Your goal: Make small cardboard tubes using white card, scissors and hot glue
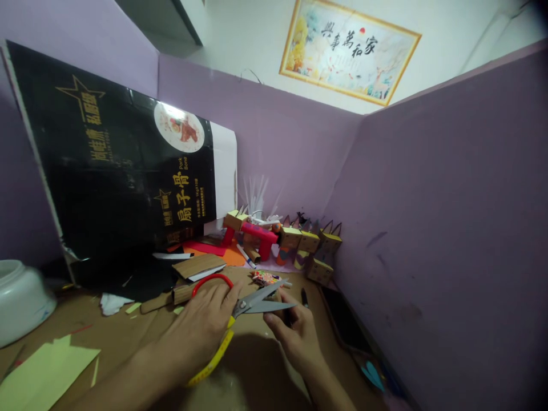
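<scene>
My left hand [199, 328] is closed round the scissors [242, 306], which have one red handle and one yellow handle. Their blades are parted and point right, toward my right hand [295, 328]. Between the thumb and fingers of that hand is a small brown cardboard piece [278, 298], partly hidden by the fingers and the blades. One blade passes over the piece and the other lies in front of it. Just behind the blades lies a colourful patterned item [266, 278].
Behind stand cardboard figures with pointed ears [309, 242] and a red one [260, 233]. A black printed box panel [128, 171] leans at left. Yellow-green paper [51, 371] and a white pot [23, 302] are left; a dark flat device [346, 319] lies right. Purple panels surround the table.
</scene>
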### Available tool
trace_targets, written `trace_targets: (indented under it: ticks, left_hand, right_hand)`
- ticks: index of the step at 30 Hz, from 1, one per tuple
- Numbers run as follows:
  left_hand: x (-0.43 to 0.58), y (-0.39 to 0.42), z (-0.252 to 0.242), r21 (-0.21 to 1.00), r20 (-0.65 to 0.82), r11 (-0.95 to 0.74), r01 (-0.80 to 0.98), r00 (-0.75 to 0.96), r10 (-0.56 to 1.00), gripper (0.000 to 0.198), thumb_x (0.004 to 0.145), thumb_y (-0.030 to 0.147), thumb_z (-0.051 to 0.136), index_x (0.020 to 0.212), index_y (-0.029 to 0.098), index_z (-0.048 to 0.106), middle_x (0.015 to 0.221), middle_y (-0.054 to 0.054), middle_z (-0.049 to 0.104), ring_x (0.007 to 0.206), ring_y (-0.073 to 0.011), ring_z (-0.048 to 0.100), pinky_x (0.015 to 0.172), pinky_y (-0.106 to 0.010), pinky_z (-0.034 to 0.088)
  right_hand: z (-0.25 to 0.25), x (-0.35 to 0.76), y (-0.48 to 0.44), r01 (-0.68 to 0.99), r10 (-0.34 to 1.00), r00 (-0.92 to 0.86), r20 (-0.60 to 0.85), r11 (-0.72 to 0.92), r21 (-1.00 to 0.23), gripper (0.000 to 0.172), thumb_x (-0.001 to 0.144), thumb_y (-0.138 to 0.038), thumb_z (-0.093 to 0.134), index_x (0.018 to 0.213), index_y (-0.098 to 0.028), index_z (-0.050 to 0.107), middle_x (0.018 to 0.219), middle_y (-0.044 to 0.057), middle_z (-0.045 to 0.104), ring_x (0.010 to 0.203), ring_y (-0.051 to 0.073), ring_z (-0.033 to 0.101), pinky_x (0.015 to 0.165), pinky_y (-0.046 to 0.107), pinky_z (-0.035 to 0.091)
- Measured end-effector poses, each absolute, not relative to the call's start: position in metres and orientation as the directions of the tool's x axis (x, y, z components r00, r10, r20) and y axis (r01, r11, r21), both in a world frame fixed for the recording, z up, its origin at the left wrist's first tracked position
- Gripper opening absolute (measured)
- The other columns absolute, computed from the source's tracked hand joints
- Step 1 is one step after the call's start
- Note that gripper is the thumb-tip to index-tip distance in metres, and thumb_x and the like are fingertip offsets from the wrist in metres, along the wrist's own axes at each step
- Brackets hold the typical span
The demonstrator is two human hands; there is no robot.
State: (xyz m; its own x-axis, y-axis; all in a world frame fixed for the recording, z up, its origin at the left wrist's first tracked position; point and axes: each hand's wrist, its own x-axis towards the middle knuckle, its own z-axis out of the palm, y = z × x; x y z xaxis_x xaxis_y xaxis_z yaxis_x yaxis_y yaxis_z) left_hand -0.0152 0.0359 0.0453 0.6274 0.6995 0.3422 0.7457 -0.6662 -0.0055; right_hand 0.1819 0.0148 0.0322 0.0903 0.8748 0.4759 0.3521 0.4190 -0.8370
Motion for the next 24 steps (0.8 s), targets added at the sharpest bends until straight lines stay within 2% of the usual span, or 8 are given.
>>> trace_targets:
  ticks: [5, 8, 12, 18, 21, 24]
  left_hand:
    - [-0.0144, 0.0377, 0.0399, 0.017, 0.332, -0.674, 0.739, 0.631, 0.701, 0.062, 0.073, -0.006, 0.027, 0.133, 0.011, 0.03, 0.111, -0.015, 0.056, 0.097, -0.0254, 0.056, 0.079, -0.041, 0.05]
    - [-0.0152, 0.0372, 0.0402, 0.058, 0.322, -0.686, 0.725, 0.637, 0.701, 0.062, 0.074, -0.005, 0.028, 0.133, 0.015, 0.032, 0.106, -0.012, 0.059, 0.093, -0.0237, 0.058, 0.075, -0.039, 0.05]
    - [-0.0168, 0.0364, 0.0418, 0.087, 0.31, -0.692, 0.717, 0.641, 0.703, 0.061, 0.073, -0.004, 0.029, 0.132, 0.013, 0.034, 0.107, -0.014, 0.059, 0.093, -0.0257, 0.058, 0.074, -0.041, 0.05]
    - [-0.0198, 0.0348, 0.041, 0.033, 0.236, -0.666, 0.745, 0.642, 0.73, 0.065, 0.073, -0.005, 0.029, 0.135, 0.014, 0.03, 0.108, -0.013, 0.059, 0.091, -0.0244, 0.06, 0.075, -0.038, 0.049]
    - [-0.0202, 0.0347, 0.0397, -0.011, 0.208, -0.65, 0.76, 0.638, 0.742, 0.066, 0.072, -0.004, 0.032, 0.134, 0.017, 0.03, 0.104, -0.011, 0.061, 0.085, -0.0225, 0.061, 0.073, -0.034, 0.049]
    - [-0.0206, 0.0357, 0.0402, -0.006, 0.224, -0.66, 0.752, 0.644, 0.732, 0.064, 0.072, -0.004, 0.033, 0.132, 0.018, 0.032, 0.102, -0.01, 0.062, 0.082, -0.0216, 0.061, 0.071, -0.033, 0.048]
  right_hand:
    - [0.0304, 0.1806, 0.0145, 0.336, 0.872, 0.086, 0.482, 0.43, -0.838, 0.031, 0.071, -0.024, 0.063, 0.102, -0.019, 0.067, 0.103, 0.007, 0.068, 0.098, 0.028, 0.058, 0.09, 0.041, 0.042]
    - [0.0322, 0.1798, 0.0137, 0.323, 0.875, 0.07, 0.479, 0.434, -0.841, 0.023, 0.072, -0.023, 0.062, 0.094, -0.019, 0.069, 0.098, 0.006, 0.068, 0.096, 0.027, 0.058, 0.088, 0.039, 0.043]
    - [0.0362, 0.1788, 0.0119, 0.322, 0.868, 0.069, 0.493, 0.448, -0.834, 0.024, 0.071, -0.021, 0.062, 0.094, -0.02, 0.067, 0.094, 0.005, 0.067, 0.091, 0.025, 0.059, 0.084, 0.036, 0.044]
    - [0.0389, 0.1764, 0.0105, 0.353, 0.842, 0.103, 0.53, 0.467, -0.811, 0.007, 0.071, -0.017, 0.062, 0.076, -0.019, 0.065, 0.08, 0.003, 0.064, 0.084, 0.022, 0.059, 0.078, 0.032, 0.046]
    - [0.0352, 0.1776, 0.0119, 0.415, 0.805, 0.1, 0.585, 0.5, -0.76, 0.017, 0.072, -0.016, 0.062, 0.088, -0.021, 0.066, 0.091, 0.005, 0.066, 0.09, 0.023, 0.058, 0.081, 0.032, 0.045]
    - [0.0333, 0.1809, 0.0132, 0.476, 0.763, 0.113, 0.636, 0.521, -0.709, 0.032, 0.073, -0.016, 0.063, 0.105, -0.022, 0.063, 0.103, 0.007, 0.064, 0.096, 0.024, 0.058, 0.084, 0.034, 0.045]
